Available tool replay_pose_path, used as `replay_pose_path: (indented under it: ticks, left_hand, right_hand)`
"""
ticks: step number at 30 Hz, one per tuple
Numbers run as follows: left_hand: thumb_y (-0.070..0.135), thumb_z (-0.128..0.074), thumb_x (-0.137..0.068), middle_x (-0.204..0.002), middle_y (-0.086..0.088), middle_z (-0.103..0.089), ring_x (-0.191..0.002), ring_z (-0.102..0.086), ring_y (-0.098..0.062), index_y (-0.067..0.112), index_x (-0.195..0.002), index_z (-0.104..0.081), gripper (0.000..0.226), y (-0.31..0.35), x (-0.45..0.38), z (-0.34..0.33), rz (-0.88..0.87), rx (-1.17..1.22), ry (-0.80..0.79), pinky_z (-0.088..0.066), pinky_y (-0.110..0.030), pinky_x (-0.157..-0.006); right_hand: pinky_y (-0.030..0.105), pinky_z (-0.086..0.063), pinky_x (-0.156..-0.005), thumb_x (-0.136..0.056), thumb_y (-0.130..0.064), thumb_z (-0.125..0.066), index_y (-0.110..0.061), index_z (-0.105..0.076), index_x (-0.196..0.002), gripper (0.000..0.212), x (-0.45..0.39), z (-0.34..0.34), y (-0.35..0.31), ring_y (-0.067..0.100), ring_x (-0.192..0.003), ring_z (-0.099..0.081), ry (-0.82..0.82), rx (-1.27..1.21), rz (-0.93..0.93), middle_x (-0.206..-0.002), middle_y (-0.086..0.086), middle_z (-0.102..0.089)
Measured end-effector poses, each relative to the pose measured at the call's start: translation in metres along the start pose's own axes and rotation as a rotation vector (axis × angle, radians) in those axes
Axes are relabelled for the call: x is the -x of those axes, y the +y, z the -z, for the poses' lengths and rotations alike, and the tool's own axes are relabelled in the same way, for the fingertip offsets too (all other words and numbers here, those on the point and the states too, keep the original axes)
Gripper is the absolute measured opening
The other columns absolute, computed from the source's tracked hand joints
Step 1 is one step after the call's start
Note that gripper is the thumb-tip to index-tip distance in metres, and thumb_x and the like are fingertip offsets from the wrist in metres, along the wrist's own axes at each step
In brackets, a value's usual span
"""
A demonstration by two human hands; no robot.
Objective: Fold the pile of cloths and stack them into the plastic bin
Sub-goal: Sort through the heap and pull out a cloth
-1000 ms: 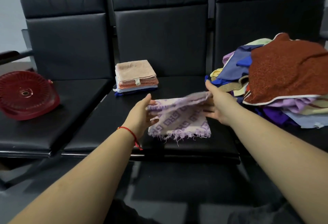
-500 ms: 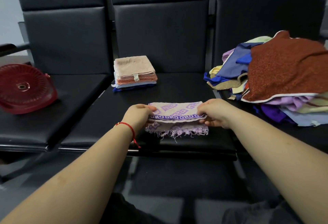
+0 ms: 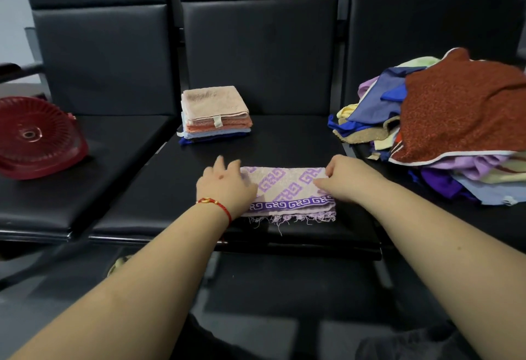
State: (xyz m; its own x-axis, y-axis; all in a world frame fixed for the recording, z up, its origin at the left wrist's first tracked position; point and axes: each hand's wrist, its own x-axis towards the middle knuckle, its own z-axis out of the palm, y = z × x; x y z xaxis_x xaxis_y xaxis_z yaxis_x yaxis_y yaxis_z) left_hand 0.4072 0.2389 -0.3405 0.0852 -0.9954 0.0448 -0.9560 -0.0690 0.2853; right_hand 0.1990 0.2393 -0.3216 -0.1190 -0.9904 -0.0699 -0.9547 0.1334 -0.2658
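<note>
Head view: the fringed lilac cloth with the purple key pattern [image 3: 287,193] lies folded into a long band on the middle black seat [image 3: 284,143], its fringe toward the person. The left hand [image 3: 226,186] rests flat on the cloth's left end with fingers spread and relaxed, gripping nothing; the right hand [image 3: 347,178] pinches the cloth's right end between thumb and curled fingers. This looks like mid-fold on one cloth: the lengthwise fold is made, and a crosswise fold seems due, which would call for bringing the pinched right end over to the left while the flat hand keeps the layers from sliding. Behind lies a stack of folded cloths [image 3: 215,113], topped by a peach towel. The unfolded pile [image 3: 444,120] on the right seat is large, so much of the task remains. A red plastic bin [image 3: 37,137] lies tilted on the left seat, holding no cloths.
</note>
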Motion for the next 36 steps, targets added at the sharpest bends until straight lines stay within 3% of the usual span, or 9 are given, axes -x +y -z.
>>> replay_pose_path:
  ticks: [3,5,10,14,17,21,26,32,36]
  left_hand:
    - [0.041,-0.036,-0.098,-0.159,-0.005,-0.011,-0.143,-0.019,-0.025,0.023,-0.148,-0.027,0.054,0.020,0.001,-0.011,-0.270,-0.052,0.046,-0.018,-0.037,-0.114]
    - [0.041,-0.029,-0.100,-0.159,-0.003,-0.011,-0.145,-0.011,-0.022,0.024,-0.150,-0.022,0.053,0.027,-0.002,-0.023,-0.366,-0.108,-0.064,-0.012,-0.039,-0.117]
    - [0.053,-0.025,-0.097,-0.160,0.001,-0.005,-0.147,0.000,-0.021,0.026,-0.151,-0.012,0.062,0.013,-0.016,-0.039,-0.196,-0.126,-0.252,-0.002,-0.049,-0.117]
    - [0.049,-0.049,-0.088,-0.156,-0.006,-0.020,-0.145,-0.011,-0.027,0.024,-0.149,-0.022,0.071,0.005,-0.015,-0.021,-0.123,-0.081,-0.020,-0.009,-0.044,-0.117]
    - [0.049,-0.058,-0.082,-0.141,-0.008,-0.040,-0.131,-0.034,-0.028,0.020,-0.138,-0.038,0.066,-0.003,-0.007,-0.008,-0.005,-0.067,0.055,-0.029,-0.038,-0.107]
    - [0.061,-0.058,-0.079,-0.135,-0.011,-0.044,-0.122,-0.047,-0.029,0.012,-0.132,-0.042,0.074,-0.008,0.005,0.003,0.185,0.034,-0.109,-0.040,-0.038,-0.096]
    - [0.064,-0.059,-0.078,-0.114,-0.004,-0.060,-0.098,-0.057,-0.021,0.015,-0.113,-0.058,0.061,0.000,0.021,0.007,0.127,0.046,-0.332,-0.043,-0.031,-0.079]
    - [0.035,-0.056,-0.090,-0.110,-0.008,-0.060,-0.101,-0.058,-0.024,0.007,-0.118,-0.057,0.040,0.014,0.027,-0.001,0.062,0.077,-0.342,-0.043,-0.029,-0.079]
    - [0.019,-0.056,-0.085,-0.113,-0.013,-0.058,-0.103,-0.057,-0.028,0.002,-0.123,-0.045,0.043,0.011,0.026,-0.003,0.067,0.267,-0.289,-0.042,-0.030,-0.075]
  right_hand:
    - [0.031,-0.044,-0.081,-0.092,-0.033,-0.053,-0.025,-0.057,-0.108,0.019,-0.002,-0.010,-0.014,0.021,-0.099,-0.054,0.099,-0.117,0.192,-0.116,0.002,-0.059]
    - [0.035,-0.040,-0.095,-0.095,-0.035,-0.048,-0.026,-0.056,-0.121,0.029,-0.006,-0.023,-0.019,0.022,-0.118,-0.048,0.053,-0.070,0.330,-0.129,0.002,-0.051]
    - [0.045,-0.010,-0.116,-0.098,-0.053,-0.028,-0.029,-0.024,-0.149,0.056,-0.009,-0.041,-0.014,0.022,-0.146,-0.011,-0.220,0.176,0.262,-0.158,0.003,-0.017]
    - [0.037,-0.038,-0.093,-0.092,-0.059,-0.039,-0.023,-0.055,-0.120,0.049,-0.003,-0.023,-0.018,0.025,-0.114,-0.051,-0.021,0.252,0.246,-0.121,0.004,-0.054]
    - [0.031,-0.044,-0.077,-0.086,-0.053,-0.055,-0.020,-0.060,-0.099,0.036,0.003,-0.017,-0.016,0.021,-0.099,-0.057,-0.039,0.135,0.183,-0.106,-0.001,-0.062]
    - [0.028,-0.042,-0.071,-0.077,-0.045,-0.070,-0.014,-0.054,-0.111,0.049,0.008,-0.017,-0.011,0.021,-0.098,-0.057,-0.084,-0.004,0.022,-0.110,0.002,-0.058]
    - [0.018,-0.035,-0.043,-0.075,-0.030,-0.077,-0.009,-0.059,-0.084,0.029,0.017,-0.019,-0.017,0.015,-0.052,-0.048,-0.298,-0.408,-0.164,-0.065,0.004,-0.054]
    - [0.024,-0.040,-0.057,-0.076,-0.015,-0.072,-0.010,-0.058,-0.079,0.016,0.029,-0.025,-0.029,0.017,-0.065,-0.053,-0.194,-0.547,-0.092,-0.071,0.005,-0.057]
    - [0.026,-0.045,-0.061,-0.077,-0.007,-0.067,-0.025,-0.046,-0.111,0.044,0.032,-0.029,-0.033,0.020,-0.084,-0.061,-0.154,-0.660,-0.054,-0.100,0.004,-0.061]
